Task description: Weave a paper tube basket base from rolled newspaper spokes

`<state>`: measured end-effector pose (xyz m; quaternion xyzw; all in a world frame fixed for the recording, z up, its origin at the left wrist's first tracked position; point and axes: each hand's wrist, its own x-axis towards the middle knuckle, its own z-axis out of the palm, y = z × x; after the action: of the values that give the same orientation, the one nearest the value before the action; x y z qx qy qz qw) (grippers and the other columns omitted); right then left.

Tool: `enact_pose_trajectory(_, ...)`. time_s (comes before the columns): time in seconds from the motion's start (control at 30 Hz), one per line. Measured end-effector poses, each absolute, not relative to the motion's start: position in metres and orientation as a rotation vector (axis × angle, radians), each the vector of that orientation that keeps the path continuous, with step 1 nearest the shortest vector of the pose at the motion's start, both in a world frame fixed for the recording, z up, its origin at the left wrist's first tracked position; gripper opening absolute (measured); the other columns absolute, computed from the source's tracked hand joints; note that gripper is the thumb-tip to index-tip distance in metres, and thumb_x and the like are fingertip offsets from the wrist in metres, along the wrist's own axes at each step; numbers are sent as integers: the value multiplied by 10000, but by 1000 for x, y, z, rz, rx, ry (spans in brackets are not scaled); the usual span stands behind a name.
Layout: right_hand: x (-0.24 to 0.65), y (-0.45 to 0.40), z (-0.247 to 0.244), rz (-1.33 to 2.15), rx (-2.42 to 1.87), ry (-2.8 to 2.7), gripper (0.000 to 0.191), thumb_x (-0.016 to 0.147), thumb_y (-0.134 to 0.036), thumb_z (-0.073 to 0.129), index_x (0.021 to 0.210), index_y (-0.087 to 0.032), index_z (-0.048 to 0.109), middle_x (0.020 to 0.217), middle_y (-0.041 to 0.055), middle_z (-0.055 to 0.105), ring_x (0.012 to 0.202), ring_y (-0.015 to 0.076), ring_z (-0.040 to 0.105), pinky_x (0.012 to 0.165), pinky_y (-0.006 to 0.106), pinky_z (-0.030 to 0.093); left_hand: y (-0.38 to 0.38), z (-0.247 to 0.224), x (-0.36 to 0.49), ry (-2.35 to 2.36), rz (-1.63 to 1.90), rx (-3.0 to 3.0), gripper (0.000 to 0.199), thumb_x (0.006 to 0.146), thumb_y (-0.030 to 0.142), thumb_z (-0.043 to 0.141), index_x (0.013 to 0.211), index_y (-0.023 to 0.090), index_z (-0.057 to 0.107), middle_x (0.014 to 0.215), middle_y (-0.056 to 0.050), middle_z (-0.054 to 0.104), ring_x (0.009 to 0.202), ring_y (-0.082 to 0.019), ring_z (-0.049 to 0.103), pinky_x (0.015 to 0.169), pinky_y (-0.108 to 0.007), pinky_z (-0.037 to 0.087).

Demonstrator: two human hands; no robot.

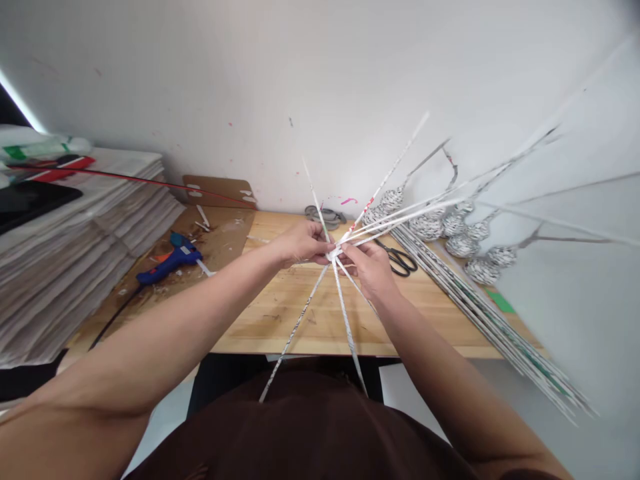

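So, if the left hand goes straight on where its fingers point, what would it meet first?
Probably the right hand, whose fingers face it just across the crossing of thin white rolled-paper rods that the left hand holds; from this one view, depth is unclear.

Blue glue gun (173, 262), blk scissors (401, 261)

Radial assembly of paper rods (334, 254), slender and mostly white, with dark print-like flecks and a red patch on one upper-right rod. Crossed and gathered at a compact white centre, pinched between fingertips and raised over the wooden tabletop (280, 307). Spread unevenly: single rod toward upper left, several closely grouped toward upper right, others fanned toward the near edge, two reaching past it. Mostly straight in outline; partly hidden near the centre; far right tips blurred.
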<state>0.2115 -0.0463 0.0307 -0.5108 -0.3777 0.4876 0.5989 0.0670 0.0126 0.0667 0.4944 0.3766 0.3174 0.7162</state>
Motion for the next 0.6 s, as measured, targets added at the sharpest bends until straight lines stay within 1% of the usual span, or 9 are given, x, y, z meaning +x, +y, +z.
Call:
enact_pose_trajectory(0.1, 212, -45, 33, 1101, -1204, -892, 269, 638, -398, 766, 710, -179, 627, 624, 14, 682, 537, 145, 629, 485, 243, 488, 12, 66, 68, 813, 693, 1027, 216, 576, -100, 755, 657, 86, 683, 608, -105, 671, 520, -182, 667, 507, -268, 574)
enact_pose_trajectory(0.2, 210, -44, 32, 1036, -1197, -899, 265, 646, -390, 765, 691, -187, 600, 607, 6, 674, 513, 143, 617, 481, 249, 483, 13, 60, 70, 805, 706, 997, 215, 559, -91, 777, 623, 86, 672, 608, -106, 668, 531, -194, 672, 517, -280, 578)
enact_pose_trajectory(0.27, 206, -44, 29, 993, -1162, -869, 253, 653, -365, 764, 693, -200, 578, 610, -8, 668, 507, 143, 612, 489, 260, 492, 14, 56, 70, 793, 728, 1058, 196, 578, -55, 790, 588, 91, 660, 593, -106, 662, 537, -183, 668, 531, -268, 578)
enact_pose_trajectory(0.37, 201, -47, 22, 936, -1101, -837, 252, 665, -361, 768, 727, -210, 577, 666, -13, 673, 550, 150, 623, 516, 272, 506, 16, 52, 72, 820, 724, 1155, 176, 622, -3, 779, 562, 108, 657, 608, -113, 673, 559, -170, 662, 547, -256, 576)
enact_pose_trajectory(0.47, 197, -52, 16, 822, -1080, -886, 238, 685, -363, 766, 757, -209, 601, 732, 3, 686, 642, 165, 649, 596, 294, 537, 16, 52, 75, 909, 713, 1184, 207, 621, 7, 767, 512, 119, 631, 632, -120, 685, 558, -167, 653, 529, -251, 569)
enact_pose_trajectory(0.53, 197, -55, 13, 733, -1071, -968, 207, 706, -348, 759, 764, -210, 615, 772, 18, 704, 714, 183, 671, 682, 323, 560, 16, 53, 76, 931, 724, 1187, 225, 615, 7, 763, 488, 120, 616, 619, -113, 679, 543, -158, 644, 511, -242, 565)
enact_pose_trajectory(0.6, 199, -57, 11, 669, -1073, -1063, 169, 739, -339, 741, 795, -213, 643, 851, 41, 729, 807, 209, 691, 770, 352, 567, 16, 52, 77, 915, 736, 1190, 230, 614, 10, 763, 479, 116, 610, 591, -105, 665, 525, -151, 638, 501, -231, 561)
